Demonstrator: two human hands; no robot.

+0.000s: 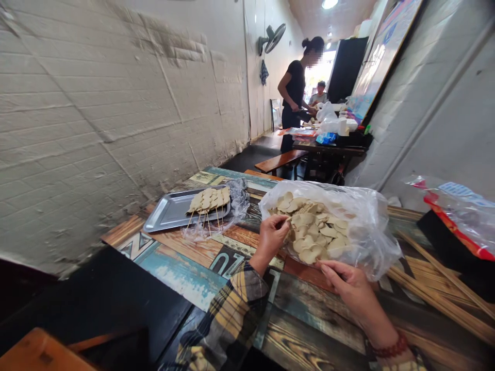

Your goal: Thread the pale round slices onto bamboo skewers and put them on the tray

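Observation:
A clear plastic bag [371, 221] lies open on the table, with a heap of thin, pale beige slices [327, 232] in it. At the heap's left edge is my left hand [271, 238], its thumb and fingers pinched together; what they hold is too small to make out. My right hand [350, 286] is closed at the front of the bag, thumb and forefinger at the edge of one pale slice [309, 254]. To the left, a metal tray [170, 210] carries slices threaded on thin wooden skewers [209, 201], their bare ends over the tray's rim.
Crumpled clear plastic film [238, 203] lies by the tray. Long wooden sticks [441, 299] and a black box [444, 247] with red-edged packaging are at the right. Further back, a person in black [296, 87] stands at another table [328, 147], beyond a wooden bench [276, 162].

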